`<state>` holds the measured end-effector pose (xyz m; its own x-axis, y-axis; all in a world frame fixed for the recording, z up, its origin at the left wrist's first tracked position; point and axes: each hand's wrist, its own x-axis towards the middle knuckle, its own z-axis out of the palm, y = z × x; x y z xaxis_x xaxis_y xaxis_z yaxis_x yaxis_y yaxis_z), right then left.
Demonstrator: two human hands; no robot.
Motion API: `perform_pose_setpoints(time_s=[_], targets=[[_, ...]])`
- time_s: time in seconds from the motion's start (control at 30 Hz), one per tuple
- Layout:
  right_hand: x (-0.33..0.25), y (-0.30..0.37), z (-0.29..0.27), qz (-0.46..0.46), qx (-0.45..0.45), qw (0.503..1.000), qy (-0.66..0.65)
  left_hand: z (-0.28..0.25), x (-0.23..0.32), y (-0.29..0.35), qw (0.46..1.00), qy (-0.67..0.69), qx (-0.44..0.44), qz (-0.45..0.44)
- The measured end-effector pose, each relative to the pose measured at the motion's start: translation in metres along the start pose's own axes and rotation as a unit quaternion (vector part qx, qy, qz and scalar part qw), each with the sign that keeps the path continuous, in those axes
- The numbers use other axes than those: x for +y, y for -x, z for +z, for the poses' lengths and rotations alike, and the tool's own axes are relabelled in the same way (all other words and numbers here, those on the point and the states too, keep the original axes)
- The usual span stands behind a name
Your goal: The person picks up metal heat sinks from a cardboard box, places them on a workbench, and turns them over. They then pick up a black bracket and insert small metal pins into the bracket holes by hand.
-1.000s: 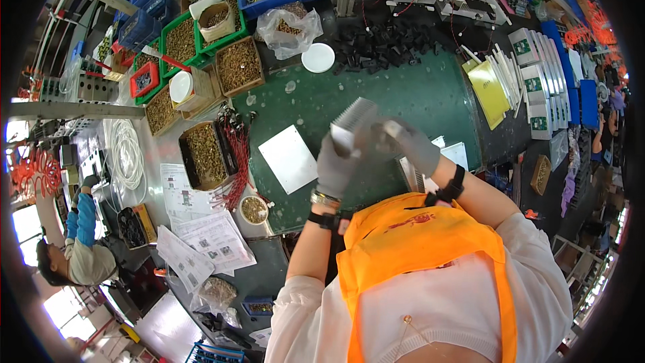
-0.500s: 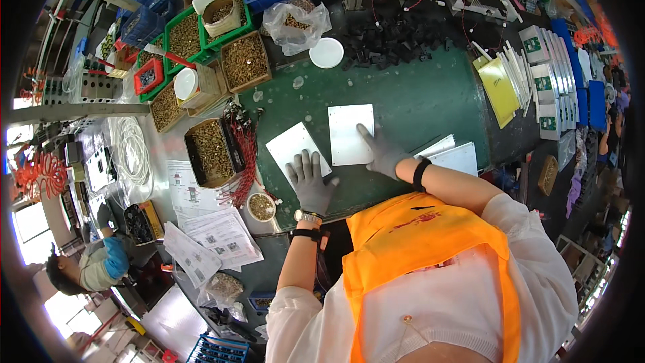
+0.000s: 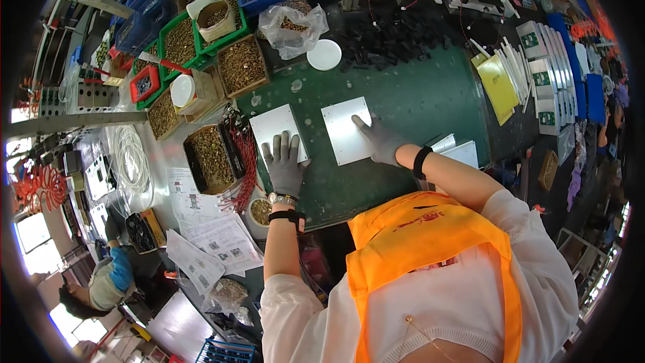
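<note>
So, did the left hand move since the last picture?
Yes: the left hand moved left and a little up the picture, judged against the round white disc.

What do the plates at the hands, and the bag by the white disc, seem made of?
Left plate and right plate: probably sheet metal, smooth, pale, with straight edges, slight sheen; coating unclear. Bag: likely thin plastic film, see-through, with glossy creases.

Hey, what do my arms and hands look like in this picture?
Your left hand and right hand wear grey gloves. The left wrist has a metallic watch and black strap; the right, a black band. Loose white sleeves cover the upper arms.
</note>
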<state>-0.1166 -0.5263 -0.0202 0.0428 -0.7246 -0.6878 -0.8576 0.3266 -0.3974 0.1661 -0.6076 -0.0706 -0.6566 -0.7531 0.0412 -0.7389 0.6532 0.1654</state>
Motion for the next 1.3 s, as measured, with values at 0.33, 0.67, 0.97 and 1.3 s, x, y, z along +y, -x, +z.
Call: perform_pose_setpoints(time_s=[0.33,0.67,0.97,1.3], targets=[[0.012,-0.041,-0.011,-0.027,0.057,0.998,-0.021,-0.007,0.002,-0.013,0.998,-0.049,-0.019,-0.034],[-0.015,-0.058,-0.047,0.023,-0.002,1.0,-0.01,-0.009,-0.017,-0.032,0.997,-0.051,-0.026,-0.052],[0.015,-0.052,-0.05,-0.037,0.026,0.999,-0.025,-0.013,-0.014,-0.037,0.998,-0.023,-0.04,-0.041],[0.22,0.152,-0.016,0.182,0.248,0.922,-0.234,0.023,0.185,0.001,0.845,0.437,-0.307,-0.031]])
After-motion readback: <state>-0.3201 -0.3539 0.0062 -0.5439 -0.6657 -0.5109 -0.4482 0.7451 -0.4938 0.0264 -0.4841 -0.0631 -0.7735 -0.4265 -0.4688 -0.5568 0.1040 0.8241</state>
